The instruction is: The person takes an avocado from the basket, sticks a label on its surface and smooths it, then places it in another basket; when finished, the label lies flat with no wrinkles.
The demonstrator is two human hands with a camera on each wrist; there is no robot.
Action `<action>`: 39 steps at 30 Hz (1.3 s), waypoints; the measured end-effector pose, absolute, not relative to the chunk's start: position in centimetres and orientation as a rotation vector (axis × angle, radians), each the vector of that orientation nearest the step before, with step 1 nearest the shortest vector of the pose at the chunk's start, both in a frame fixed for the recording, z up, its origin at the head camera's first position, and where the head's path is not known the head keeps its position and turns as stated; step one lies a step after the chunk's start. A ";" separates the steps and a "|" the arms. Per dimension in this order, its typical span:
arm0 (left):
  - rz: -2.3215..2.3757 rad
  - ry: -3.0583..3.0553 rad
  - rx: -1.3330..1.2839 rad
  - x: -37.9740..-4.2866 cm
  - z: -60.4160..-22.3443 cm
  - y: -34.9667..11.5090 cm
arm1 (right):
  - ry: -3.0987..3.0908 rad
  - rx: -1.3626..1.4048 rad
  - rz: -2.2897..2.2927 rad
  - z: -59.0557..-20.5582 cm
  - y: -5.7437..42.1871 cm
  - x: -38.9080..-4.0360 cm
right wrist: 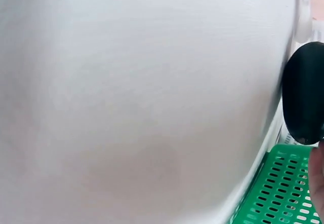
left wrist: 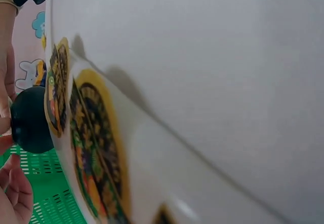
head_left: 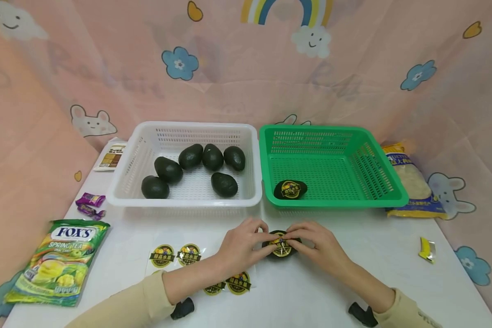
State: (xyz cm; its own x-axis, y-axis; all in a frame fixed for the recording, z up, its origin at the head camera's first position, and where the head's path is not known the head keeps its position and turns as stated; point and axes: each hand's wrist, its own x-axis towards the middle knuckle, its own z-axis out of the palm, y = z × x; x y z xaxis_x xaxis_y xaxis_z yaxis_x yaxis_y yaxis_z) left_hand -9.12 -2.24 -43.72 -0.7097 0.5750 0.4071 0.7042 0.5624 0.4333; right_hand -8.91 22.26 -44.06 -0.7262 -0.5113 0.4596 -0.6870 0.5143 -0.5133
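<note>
Cuffs (head_left: 157, 291): beige sleeves are worn at both forearms; a black piece (head_left: 183, 309) is seen beside each.
Stickers (head_left: 189, 254): black-and-gold spares are spread on a sheet (left wrist: 157, 173) at the left, partly hidden by the left forearm; the sheet could be dragged if that arm were lowered onto it.
Avocado (left wrist: 33, 125): it is set on the white table (head_left: 332, 291), between both hands, in front of the gap between the baskets; it could be rolled aside if pressed harder from one side, its body being round.
Label (head_left: 283, 249): it is laid on the avocado's upper side; creases or a lifted rim could be caused by a flat disc being pressed over curved skin, and a crooked seat by uneven pulling.
Left hand (head_left: 242, 241): index finger and thumb are brought to the label's left part.
Right hand (head_left: 321, 246): index finger and thumb are brought to its right part; for either hand, whether the rim is pinched or merely pressed cannot be told.
Green basket (head_left: 336, 203): one labelled avocado (head_left: 291, 190) is held near its front left corner; that label could be scuffed if another fruit were dropped on it.
White basket (head_left: 184, 203): six avocados (head_left: 224, 185) are contained, with no labels visible; bruising could be caused by a knock.
Backdrop (head_left: 238, 91): pink printed cloth is hung behind everything.
</note>
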 end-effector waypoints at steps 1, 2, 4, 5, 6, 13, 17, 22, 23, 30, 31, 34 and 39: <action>-0.836 -2.579 -1.080 -9.2 -43.8 -2.3 | -2.498 1.025 1.028 -44.1 22.3 -8.9; -0.816 -2.584 -1.089 -9.2 -43.8 -2.3 | -2.496 1.034 1.054 -44.1 22.3 -9.0; -0.795 -2.598 -1.103 -9.4 -43.9 -2.5 | -2.503 1.043 1.105 -44.2 22.4 -9.1; -0.796 -2.604 -1.110 -9.4 -43.9 -2.6 | -2.512 1.046 1.139 -44.2 22.4 -9.2; -0.811 -2.606 -1.120 -9.5 -43.9 -2.6 | -2.524 1.048 1.173 -44.2 22.4 -9.3; -1.072 -2.610 -1.149 -10.2 -43.8 -3.0 | -2.686 0.942 1.401 -43.9 23.0 -9.9; -1.184 -2.613 -1.156 -10.3 -43.8 -3.1 | -2.771 0.827 1.496 -43.6 23.3 -10.2; -1.219 -2.582 -1.180 -10.2 -43.9 -3.0 | -2.845 0.747 1.632 -43.8 23.1 -10.5; -1.228 -2.581 -1.177 -10.1 -43.9 -3.0 | -2.851 0.749 1.648 -43.9 23.1 -10.6; -1.179 -2.757 -1.128 -9.8 -44.2 -2.8 | -2.836 0.827 1.715 -44.2 22.9 -10.9; -1.154 -2.783 -1.129 -9.8 -44.3 -2.7 | -2.833 0.855 1.722 -44.3 22.8 -10.9; -1.112 -2.824 -1.137 -9.9 -44.3 -2.6 | -2.835 0.913 1.725 -44.2 22.8 -11.1; -1.145 -2.848 -1.121 -9.7 -43.9 -3.6 | -2.824 0.576 2.010 -43.9 23.4 -11.4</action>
State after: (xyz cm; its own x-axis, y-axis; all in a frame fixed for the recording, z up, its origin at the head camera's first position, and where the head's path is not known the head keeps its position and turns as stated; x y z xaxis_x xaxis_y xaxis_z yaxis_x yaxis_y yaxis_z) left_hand -9.73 -3.58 -43.86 -0.7576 0.6397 0.1296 0.5514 0.5211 0.6514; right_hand -11.41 23.41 -43.87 -0.8796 -0.4627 -0.1109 -0.0467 0.3160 -0.9476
